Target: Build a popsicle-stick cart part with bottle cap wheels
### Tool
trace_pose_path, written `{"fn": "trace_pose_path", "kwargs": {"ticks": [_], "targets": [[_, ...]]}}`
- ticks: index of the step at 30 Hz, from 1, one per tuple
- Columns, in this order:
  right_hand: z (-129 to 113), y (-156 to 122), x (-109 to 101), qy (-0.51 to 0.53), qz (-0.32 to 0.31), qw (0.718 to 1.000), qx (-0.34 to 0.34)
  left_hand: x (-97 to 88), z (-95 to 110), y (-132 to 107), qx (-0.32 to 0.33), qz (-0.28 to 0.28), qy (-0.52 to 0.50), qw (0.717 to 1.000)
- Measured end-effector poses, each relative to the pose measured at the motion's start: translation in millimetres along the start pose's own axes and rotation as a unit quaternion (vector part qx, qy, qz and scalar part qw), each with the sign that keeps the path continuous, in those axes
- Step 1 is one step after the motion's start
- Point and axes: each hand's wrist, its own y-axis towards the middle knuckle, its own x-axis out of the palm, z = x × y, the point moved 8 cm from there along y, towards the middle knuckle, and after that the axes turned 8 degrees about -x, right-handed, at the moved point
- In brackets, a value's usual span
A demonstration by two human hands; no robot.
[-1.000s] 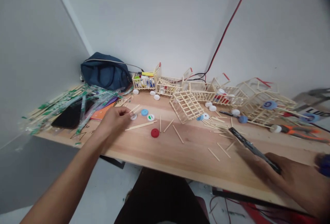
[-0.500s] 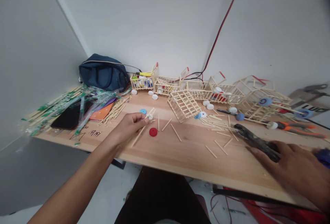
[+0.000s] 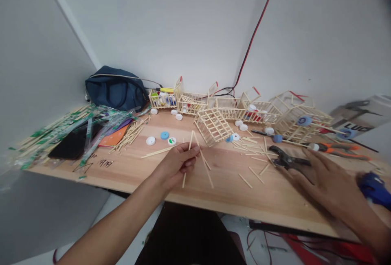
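My left hand [image 3: 179,163] pinches thin wooden sticks [image 3: 191,141] above the table, two of them meeting at the top in an upside-down V. Left of this hand lie a green-and-white bottle cap [image 3: 172,141], a blue cap [image 3: 164,135] and a white cap [image 3: 150,140]. My right hand [image 3: 331,183] is stretched out with fingers apart over black-handled pliers [image 3: 284,159] on the tabletop; whether it touches them I cannot tell. Between the hands, a few short cut sticks [image 3: 245,180] are scattered.
Small stick-built carts [image 3: 192,103] line the wall, with a tilted stick frame [image 3: 215,124] in front. At left are a blue pouch [image 3: 117,90], a phone [image 3: 71,141] and wrapped sticks [image 3: 65,124]. Orange-handled pliers [image 3: 345,151] and a blue glue gun [image 3: 374,187] lie right.
My left hand has moved right with the sticks, which now stand up in a V. My right hand's fingers have loosened from the pliers and spread. The red cap is now out of sight.
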Motion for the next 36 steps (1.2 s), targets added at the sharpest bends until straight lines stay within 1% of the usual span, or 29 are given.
{"fn": "trace_pose_path", "kwargs": {"ticks": [1, 2, 3, 4, 5, 6, 7, 9, 10, 11, 12, 13, 14, 15, 16, 17, 19, 20, 21, 22, 23, 26, 27, 28, 29, 30, 32, 34, 36], "targets": [[-11.3, 2.5, -2.8, 0.023, -0.009, 1.0, -0.015, 5.0, -2.5, 1.4, 0.007, 0.0, 0.003, 1.0], [-24.6, 5.1, -8.9, 0.06, 0.005, 0.998, -0.014, 10.8, -5.3, 2.9, 0.016, 0.0, 0.006, 1.0], [-43.1, 8.1, -11.5, 0.117, 0.002, 0.993, -0.017, 17.2, -8.2, 4.5, 0.026, -0.002, 0.009, 1.0], [-64.6, 11.2, -12.1, 0.189, -0.005, 0.982, -0.015, 24.0, -10.9, 6.1, 0.037, -0.004, 0.01, 0.999], [-89.9, 14.4, -9.2, 0.26, -0.027, 0.965, -0.019, 30.7, -13.2, 7.8, 0.049, -0.006, 0.014, 0.999], [-117.9, 17.7, -5.4, 0.333, -0.049, 0.941, -0.033, 36.6, -14.2, 9.2, 0.062, -0.009, 0.021, 0.998], [-147.9, 20.4, 0.6, 0.395, -0.087, 0.912, -0.062, 40.9, -13.6, 10.1, 0.076, -0.01, 0.027, 0.997], [-197.0, 24.1, 13.1, 0.457, -0.159, 0.868, -0.112, 42.7, -8.1, 9.8, 0.098, -0.003, 0.062, 0.993], [-210.4, 27.8, 16.2, 0.467, -0.159, 0.862, -0.121, 39.0, -2.7, 7.8, 0.109, 0.009, 0.096, 0.989], [-218.1, 31.9, 19.3, 0.465, -0.153, 0.863, -0.123, 31.8, 4.6, 4.3, 0.124, 0.032, 0.144, 0.981], [-221.2, 36.2, 21.8, 0.459, -0.141, 0.869, -0.12, 22.4, 13.3, -1.1, 0.144, 0.062, 0.21, 0.965], [-221.1, 40.2, 23.7, 0.453, -0.125, 0.876, -0.114, 8.7, 24.7, -9.4, 0.178, 0.118, 0.273, 0.938], [-219.6, 43.5, 25.4, 0.447, -0.111, 0.881, -0.107, -6.3, 36.4, -20.5, 0.218, 0.181, 0.322, 0.903], [-217.8, 45.6, 26.8, 0.446, -0.101, 0.884, -0.103, -18.9, 43.7, -30.1, 0.24, 0.228, 0.376, 0.866], [-216.6, 46.7, 28.3, 0.446, -0.094, 0.884, -0.101, -26.6, 47.0, -37.3, 0.255, 0.246, 0.433, 0.829], [-216.5, 46.7, 29.7, 0.447, -0.093, 0.884, -0.101, -32.4, 45.9, -41.1, 0.255, 0.246, 0.485, 0.8], [-219.9, 44.5, 31.2, 0.451, -0.097, 0.88, -0.113, -42.0, 38.7, -43.5, 0.236, 0.239, 0.55, 0.765], [-223.1, 42.9, 31.0, 0.45, -0.1, 0.878, -0.126, -44.6, 35.2, -42.9, 0.228, 0.233, 0.568, 0.756], [-226.7, 41.3, 30.2, 0.448, -0.102, 0.877, -0.143, -45.7, 33.1, -41.6, 0.224, 0.227, 0.575, 0.753], [-230.1, 40.0, 28.8, 0.445, -0.102, 0.875, -0.16, -45.8, 33.1, -39.5, 0.224, 0.222, 0.571, 0.758], [-232.8, 39.3, 27.2, 0.443, -0.101, 0.873, -0.176, -45.5, 34.6, -36.7, 0.225, 0.217, 0.555, 0.771], [-236.3, 41.0, 23.6, 0.446, -0.092, 0.867, -0.204, -42.6, 44.1, -24.5, 0.219, 0.195, 0.475, 0.83], [-236.4, 42.5, 22.7, 0.448, -0.087, 0.865, -0.21, -39.6, 46.8, -20.4, 0.217, 0.184, 0.461, 0.841], [-236.1, 44.2, 22.0, 0.447, -0.081, 0.864, -0.214, -35.4, 48.7, -17.5, 0.218, 0.172, 0.46, 0.844], [-235.5, 45.8, 21.9, 0.445, -0.076, 0.866, -0.217, -30.5, 49.4, -16.0, 0.223, 0.162, 0.473, 0.837], [-234.2, 47.1, 22.4, 0.441, -0.071, 0.868, -0.215, -25.5, 48.8, -16.4, 0.231, 0.155, 0.496, 0.823], [-230.7, 48.0, 25.3, 0.434, -0.066, 0.875, -0.203, -19.2, 42.9, -21.3, 0.244, 0.153, 0.549, 0.785], [-228.3, 45.8, 30.3, 0.424, -0.073, 0.882, -0.193, -20.4, 32.9, -29.0, 0.236, 0.162, 0.593, 0.753], [-228.0, 41.7, 35.0, 0.416, -0.086, 0.885, -0.193, -26.2, 21.4, -35.0, 0.203, 0.159, 0.621, 0.74]]}}
